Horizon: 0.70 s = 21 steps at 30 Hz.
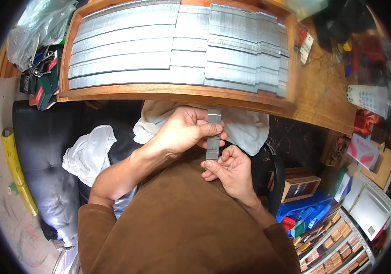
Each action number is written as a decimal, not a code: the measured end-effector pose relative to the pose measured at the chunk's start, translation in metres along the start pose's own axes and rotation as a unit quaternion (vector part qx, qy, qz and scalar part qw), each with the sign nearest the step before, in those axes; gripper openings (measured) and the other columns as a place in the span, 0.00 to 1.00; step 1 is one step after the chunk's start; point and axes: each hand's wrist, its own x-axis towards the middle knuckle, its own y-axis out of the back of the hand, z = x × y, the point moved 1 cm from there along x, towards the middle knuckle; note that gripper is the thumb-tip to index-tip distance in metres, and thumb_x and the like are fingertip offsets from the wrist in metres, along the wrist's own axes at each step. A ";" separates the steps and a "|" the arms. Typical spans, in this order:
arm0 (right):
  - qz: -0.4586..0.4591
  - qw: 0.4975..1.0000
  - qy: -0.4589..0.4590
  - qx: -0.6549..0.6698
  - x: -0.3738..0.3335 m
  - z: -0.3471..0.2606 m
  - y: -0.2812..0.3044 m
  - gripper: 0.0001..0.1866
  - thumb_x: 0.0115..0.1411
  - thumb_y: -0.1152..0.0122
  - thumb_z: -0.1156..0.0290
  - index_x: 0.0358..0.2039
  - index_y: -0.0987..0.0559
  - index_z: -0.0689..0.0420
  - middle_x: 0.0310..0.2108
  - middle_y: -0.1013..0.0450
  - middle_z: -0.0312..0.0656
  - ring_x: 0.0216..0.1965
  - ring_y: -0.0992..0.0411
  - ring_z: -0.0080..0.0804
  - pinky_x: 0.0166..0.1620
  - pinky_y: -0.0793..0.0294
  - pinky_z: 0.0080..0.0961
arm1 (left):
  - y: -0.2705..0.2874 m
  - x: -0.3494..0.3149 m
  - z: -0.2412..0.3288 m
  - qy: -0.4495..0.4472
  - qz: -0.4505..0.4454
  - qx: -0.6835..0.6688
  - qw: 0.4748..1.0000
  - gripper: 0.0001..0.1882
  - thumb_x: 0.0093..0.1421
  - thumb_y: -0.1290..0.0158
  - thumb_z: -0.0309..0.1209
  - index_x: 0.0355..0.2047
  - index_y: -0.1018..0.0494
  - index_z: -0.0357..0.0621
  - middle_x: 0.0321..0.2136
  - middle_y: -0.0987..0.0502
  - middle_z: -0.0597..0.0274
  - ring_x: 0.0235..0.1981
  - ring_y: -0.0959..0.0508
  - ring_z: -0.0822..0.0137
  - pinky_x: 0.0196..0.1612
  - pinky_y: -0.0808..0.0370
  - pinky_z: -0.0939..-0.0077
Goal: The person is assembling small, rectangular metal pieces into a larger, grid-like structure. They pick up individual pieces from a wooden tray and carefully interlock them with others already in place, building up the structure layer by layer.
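A slim, segmented grey strip (213, 145) is being pinched by the half-closed left hand (187, 130) and right hand (233, 172) near a wooden tray (168, 94), where shiny silvery pieces (125, 43) are being held in rows

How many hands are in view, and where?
2. The left hand grips the grey segmented strip near its middle, thumb on top; the right hand is at the strip's lower end, thumb and fingers together. No others visible.

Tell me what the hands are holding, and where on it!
A narrow grey strip: the left hand holds it around its middle, the right hand by its lower end.
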 end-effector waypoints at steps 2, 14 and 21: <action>-0.006 1.000 0.016 0.007 0.004 0.009 0.001 0.15 0.62 0.37 0.82 0.34 0.38 0.58 0.34 0.21 0.55 0.30 0.18 0.34 0.31 0.14 0.27 | 0.000 -0.003 0.007 0.018 0.001 0.014 1.000 0.14 0.65 0.40 0.33 0.46 0.22 0.36 0.36 0.15 0.56 0.37 0.16 0.71 0.33 0.23 0.82; -0.016 0.983 0.110 -0.148 0.048 -0.055 0.004 0.14 0.70 0.45 0.64 0.41 0.20 0.64 0.26 0.26 0.33 0.26 0.32 0.14 0.28 0.30 0.14 | 0.000 -0.025 -0.007 -0.015 -0.065 0.043 0.997 0.09 0.68 0.43 0.30 0.38 0.21 0.36 0.31 0.16 0.62 0.34 0.18 0.77 0.33 0.24 0.84; -0.069 0.991 0.087 -0.079 0.059 -0.044 -0.018 0.07 0.62 0.50 0.79 0.33 0.22 0.67 0.24 0.26 0.36 0.22 0.30 0.15 0.23 0.30 0.16 | -0.004 -0.031 -0.021 -0.148 0.001 0.114 0.982 0.07 0.66 0.45 0.23 0.38 0.21 0.31 0.31 0.17 0.62 0.33 0.21 0.79 0.36 0.23 0.81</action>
